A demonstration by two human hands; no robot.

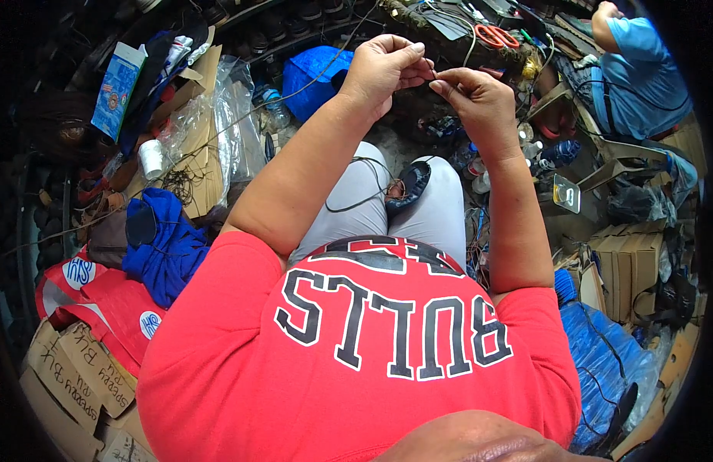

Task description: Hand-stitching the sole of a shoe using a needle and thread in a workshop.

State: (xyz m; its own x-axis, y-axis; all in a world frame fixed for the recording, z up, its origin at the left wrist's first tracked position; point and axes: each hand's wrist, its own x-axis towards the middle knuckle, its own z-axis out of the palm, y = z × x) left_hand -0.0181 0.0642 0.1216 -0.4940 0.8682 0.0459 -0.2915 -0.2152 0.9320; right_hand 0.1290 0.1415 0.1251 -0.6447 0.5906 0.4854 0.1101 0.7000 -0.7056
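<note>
Above my knees, my left hand [383,73] and my right hand [479,96] are raised with their fingertips almost meeting. Between them is a short, thin dark strand [433,75], pinched by my right thumb and forefinger and touching the curled fingers of my left hand. Its exact kind is too small to tell. A dark shoe [409,185] rests between my thighs, its far end in shadow. Loose dark thread [348,206] loops over my left thigh next to the shoe.
Orange-handled scissors [495,36] lie on the cluttered surface ahead. A blue bag [314,77], cardboard [206,131] and a white cup [150,159] are at left. Several bottles [530,146] stand beyond my right knee. Another person in blue [641,77] sits at the far right.
</note>
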